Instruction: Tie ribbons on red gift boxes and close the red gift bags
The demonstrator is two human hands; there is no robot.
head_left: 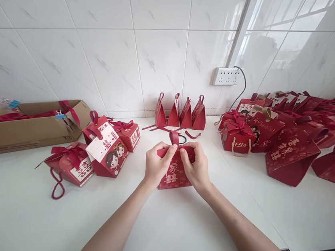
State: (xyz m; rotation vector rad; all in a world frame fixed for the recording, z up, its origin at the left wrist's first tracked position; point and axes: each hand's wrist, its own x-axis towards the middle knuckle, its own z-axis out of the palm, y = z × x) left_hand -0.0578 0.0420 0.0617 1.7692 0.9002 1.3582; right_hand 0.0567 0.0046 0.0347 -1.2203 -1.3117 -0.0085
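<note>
A small red paper gift box (175,174) with gold characters stands on the white table (24,210) in front of me. My left hand (156,165) pinches its upper left flap, fingers closed on the paper. My right hand (195,165) grips the upper right flap the same way. A red loop handle (174,136) sticks up between my thumbs. Behind the box, several finished red triangular boxes (181,113) stand in a row by the wall, with loose red strips (192,135) lying near them.
An open cardboard carton (24,129) with red ribbons lies at the left. Red boxes with cartoon labels (104,146) sit left of my hands. Many red gift boxes and bags (290,131) crowd the right side. A wall socket (226,76) has a cable plugged in.
</note>
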